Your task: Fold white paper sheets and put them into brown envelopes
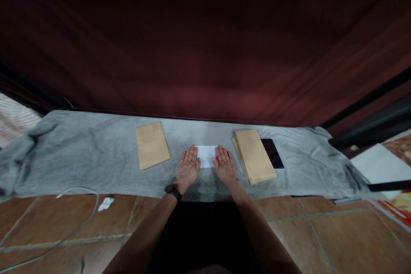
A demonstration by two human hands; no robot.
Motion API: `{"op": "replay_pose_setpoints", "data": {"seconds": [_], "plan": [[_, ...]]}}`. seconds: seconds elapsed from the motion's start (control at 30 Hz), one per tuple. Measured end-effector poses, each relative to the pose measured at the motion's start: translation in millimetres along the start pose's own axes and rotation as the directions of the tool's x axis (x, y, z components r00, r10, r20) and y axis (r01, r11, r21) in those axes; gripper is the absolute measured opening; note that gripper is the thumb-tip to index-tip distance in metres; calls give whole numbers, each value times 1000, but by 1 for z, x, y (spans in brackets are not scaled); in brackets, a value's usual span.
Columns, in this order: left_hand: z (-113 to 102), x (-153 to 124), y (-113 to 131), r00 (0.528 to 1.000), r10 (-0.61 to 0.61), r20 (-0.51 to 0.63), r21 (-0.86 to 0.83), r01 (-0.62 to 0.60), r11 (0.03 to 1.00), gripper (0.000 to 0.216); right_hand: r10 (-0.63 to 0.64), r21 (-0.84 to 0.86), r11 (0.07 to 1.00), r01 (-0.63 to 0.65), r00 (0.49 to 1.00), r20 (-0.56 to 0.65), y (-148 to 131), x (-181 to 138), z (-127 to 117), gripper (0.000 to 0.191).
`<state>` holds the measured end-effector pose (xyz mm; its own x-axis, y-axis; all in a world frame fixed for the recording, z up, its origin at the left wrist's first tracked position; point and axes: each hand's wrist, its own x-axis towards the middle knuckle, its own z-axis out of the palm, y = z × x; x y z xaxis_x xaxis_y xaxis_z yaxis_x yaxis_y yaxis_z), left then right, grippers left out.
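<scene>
A white sheet of paper (206,156), apparently folded, lies flat on the grey cloth (105,154) right in front of me. My left hand (189,167) rests flat over its left end, fingers stretched out and pointing away from me. Over the right end lies my right hand (225,165), also flat with its fingers extended. Both thumbs touch the paper, and its ends are hidden under the hands. To the left is a single brown envelope (152,145). Close by my right hand, a small stack of brown envelopes (257,156) lies at a slant.
A dark-screened phone or tablet (272,154) lies partly under the envelope stack. Behind the cloth hangs a dark red curtain (205,72). On the tiled floor are a pale cable (91,214) and a crumpled white scrap (106,203). A white sheet (382,165) is at far right.
</scene>
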<state>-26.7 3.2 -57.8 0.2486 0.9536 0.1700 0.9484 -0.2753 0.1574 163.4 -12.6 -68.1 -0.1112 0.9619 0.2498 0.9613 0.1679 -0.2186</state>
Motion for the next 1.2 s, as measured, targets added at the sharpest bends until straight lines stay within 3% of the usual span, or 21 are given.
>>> {"op": "replay_pose_setpoints", "data": {"seconds": [0.13,0.27,0.33,0.43,0.53,1.07,1.2], "plan": [[-4,-3,-11,999,-29,-21,-20,28,999,59,10,-1,1000,-10,1000,-18,10,-3,-4,53],[-7,1,0,996,-43,-76,-28,41,999,59,46,48,998,-43,998,-50,0,-2,-7,55],[-6,4,12,996,21,-83,-37,-25,999,59,21,80,997,-16,998,-55,-11,-3,-8,55],[-3,6,29,985,173,-1,-48,-173,984,60,-34,109,993,36,999,-18,-27,-7,-6,54],[2,4,36,974,218,66,-34,-216,976,59,-51,90,995,50,999,13,-31,-13,-2,54],[-3,-7,-9,1000,-4,-18,-15,4,1000,59,-81,-50,996,78,995,-65,2,-34,-8,57],[-5,-6,-5,996,-75,-39,-19,74,997,59,-79,-43,996,76,994,-72,1,-34,-9,56]]}}
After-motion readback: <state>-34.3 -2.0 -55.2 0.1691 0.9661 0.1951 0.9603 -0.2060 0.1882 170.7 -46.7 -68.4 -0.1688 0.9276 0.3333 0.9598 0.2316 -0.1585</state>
